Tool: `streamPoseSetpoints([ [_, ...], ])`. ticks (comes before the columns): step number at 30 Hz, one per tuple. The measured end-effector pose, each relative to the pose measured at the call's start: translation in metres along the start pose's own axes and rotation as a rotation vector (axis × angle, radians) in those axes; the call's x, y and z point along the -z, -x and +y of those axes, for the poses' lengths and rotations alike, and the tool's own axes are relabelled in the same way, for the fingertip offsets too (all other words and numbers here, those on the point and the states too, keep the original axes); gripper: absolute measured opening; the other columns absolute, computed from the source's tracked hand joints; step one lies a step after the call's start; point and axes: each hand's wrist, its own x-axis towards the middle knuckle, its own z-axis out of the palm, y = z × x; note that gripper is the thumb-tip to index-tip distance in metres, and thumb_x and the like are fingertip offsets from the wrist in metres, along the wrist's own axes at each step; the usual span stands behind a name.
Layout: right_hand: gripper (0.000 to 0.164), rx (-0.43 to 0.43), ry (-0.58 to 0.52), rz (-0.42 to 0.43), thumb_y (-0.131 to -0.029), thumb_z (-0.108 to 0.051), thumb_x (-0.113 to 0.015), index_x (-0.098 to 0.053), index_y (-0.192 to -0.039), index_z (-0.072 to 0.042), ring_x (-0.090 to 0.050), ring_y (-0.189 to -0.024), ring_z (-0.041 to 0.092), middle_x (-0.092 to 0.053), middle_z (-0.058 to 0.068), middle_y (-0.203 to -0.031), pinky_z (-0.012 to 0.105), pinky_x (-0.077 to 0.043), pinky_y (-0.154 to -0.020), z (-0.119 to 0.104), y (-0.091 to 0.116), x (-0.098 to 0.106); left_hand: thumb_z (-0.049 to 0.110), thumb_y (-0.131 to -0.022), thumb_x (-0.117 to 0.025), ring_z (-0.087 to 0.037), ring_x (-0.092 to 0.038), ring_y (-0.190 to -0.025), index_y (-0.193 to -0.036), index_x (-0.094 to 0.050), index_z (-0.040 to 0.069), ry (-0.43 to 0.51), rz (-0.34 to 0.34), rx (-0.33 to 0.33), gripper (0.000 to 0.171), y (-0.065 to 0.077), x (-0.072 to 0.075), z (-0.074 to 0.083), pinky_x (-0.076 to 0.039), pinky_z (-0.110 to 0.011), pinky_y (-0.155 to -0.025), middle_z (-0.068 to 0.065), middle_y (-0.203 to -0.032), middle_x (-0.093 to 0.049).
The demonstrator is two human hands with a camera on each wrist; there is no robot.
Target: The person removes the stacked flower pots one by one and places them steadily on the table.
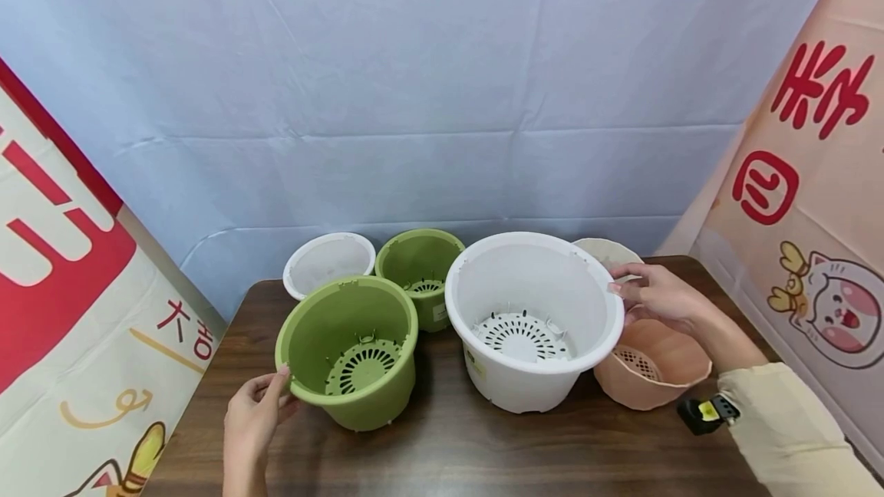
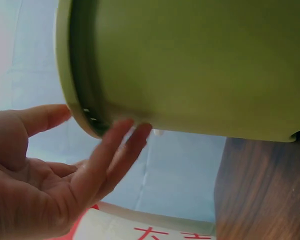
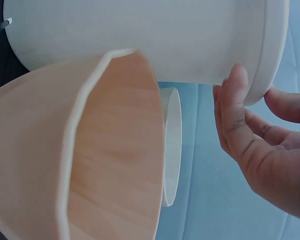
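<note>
A large green plastic flower pot point(image 1: 380, 403) with a slotted bottom stands at the left front of the table. My left hand point(image 1: 252, 416) holds its rim, the thumb on the edge and the fingers under the lip against the outer wall point(image 2: 190, 75). To the right is a large white flower pot point(image 1: 521, 388) of the same shape. My right hand point(image 1: 661, 299) pinches its right rim; in the right wrist view the thumb meets the edge and the fingers point(image 3: 235, 100) lie along the outside wall. Both pots stand upright, their openings facing me.
Behind them are a smaller white pot point(image 1: 293, 282) and a smaller green pot point(image 1: 430, 305). A peach pot point(image 1: 638, 392) with a wavy rim sits below my right forearm, a cream pot point(image 1: 611, 250) behind it. Brown wooden table point(image 1: 456, 455); cloth backdrop point(image 1: 414, 83) at the back.
</note>
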Motion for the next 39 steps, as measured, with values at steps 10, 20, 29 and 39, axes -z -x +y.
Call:
streamPoseSetpoints([
  [10,0.043,0.017,0.078,0.061,-0.095,-0.008,-0.049,-0.032,-0.122,0.021,-0.062,-0.066,0.017,-0.059,0.009,-0.081,0.032,-0.055,-0.058,0.004,0.001,-0.003,0.044,-0.093,-0.046,-0.038,-0.047,-0.113,-0.128,-0.043,-0.006,-0.256,0.100,-0.104,0.061,0.016,-0.002,0.010,-0.037,-0.050,-0.094,-0.028,-0.124,-0.048],
  [20,0.035,0.078,0.234,0.167,-0.094,-0.007,-0.049,-0.041,-0.114,0.021,-0.061,-0.063,0.015,-0.059,0.011,-0.077,0.032,-0.055,-0.055,0.000,0.004,-0.013,0.045,-0.093,-0.046,-0.044,-0.037,-0.120,-0.132,-0.041,-0.001,-0.300,0.126,-0.181,0.060,0.028,-0.009,0.020,-0.029,-0.057,-0.096,-0.024,-0.134,-0.040],
  [29,0.035,0.128,0.250,0.253,-0.094,-0.012,-0.051,-0.047,-0.109,0.019,-0.060,-0.062,0.016,-0.059,0.012,-0.076,0.031,-0.055,-0.053,0.004,0.007,-0.018,0.039,-0.093,-0.050,-0.046,-0.027,-0.126,-0.131,-0.042,0.000,-0.331,0.106,-0.276,0.054,0.037,-0.025,0.028,-0.021,-0.059,-0.101,-0.027,-0.137,-0.034],
  [39,0.030,0.194,0.300,0.433,-0.094,-0.009,-0.049,-0.051,-0.109,0.017,-0.060,-0.065,0.009,-0.061,0.020,-0.086,0.026,-0.055,-0.057,-0.003,0.018,-0.025,0.035,-0.094,-0.049,-0.037,-0.009,-0.135,-0.138,-0.030,-0.004,-0.384,0.036,-0.468,0.061,0.042,-0.052,0.035,-0.004,-0.053,-0.108,-0.023,-0.144,-0.024],
])
